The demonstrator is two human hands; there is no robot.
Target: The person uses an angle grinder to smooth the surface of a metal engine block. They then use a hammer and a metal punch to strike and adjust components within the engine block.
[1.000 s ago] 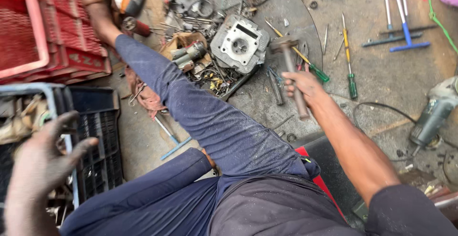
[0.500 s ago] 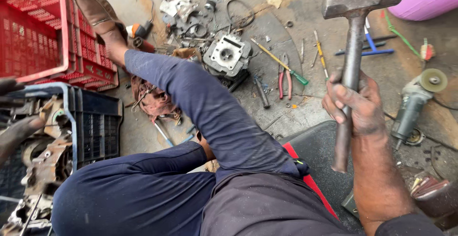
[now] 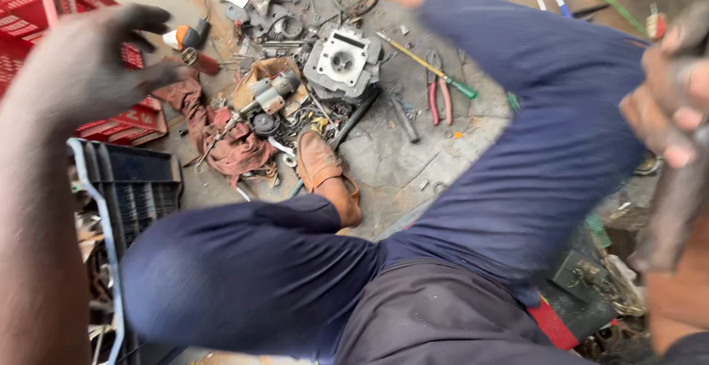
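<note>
Right hand (image 3: 668, 114), blurred, at the right edge of the scene; fingers wrapped tight around a dark hammer handle (image 3: 676, 210), clamped on it. Handle ran down and slightly left from the fist; hammer head out of view. Left hand (image 3: 92, 66) raised at the far left, blurred, fingers spread apart, holding nothing, seen above the red crate (image 3: 29, 11) and the edge of the black crate (image 3: 136, 184).

Both legs in dark blue trousers (image 3: 546, 136) across the middle: right leg stretched toward the far side, left knee bent at the near left, tan shoe (image 3: 325, 173) resting on the concrete floor (image 3: 399, 158).

Laid out on the floor beyond the shoe:
- grey engine cylinder head (image 3: 341, 62), square, with a round bore, at the far centre;
- yellow-shafted screwdriver with green handle (image 3: 432, 70), just right of the cylinder head, lying diagonally;
- red-handled pliers (image 3: 439, 92), touching or just beside the screwdriver;
- reddish rag (image 3: 221, 140), crumpled, left of the shoe;
- small grey motor part (image 3: 269, 92) on brown cardboard, between the rag and the cylinder head;
- scattered small metal parts and wire at the far centre, too blurred to name.

Hammer handle well apart from the cylinder head, separated by the right leg.
</note>
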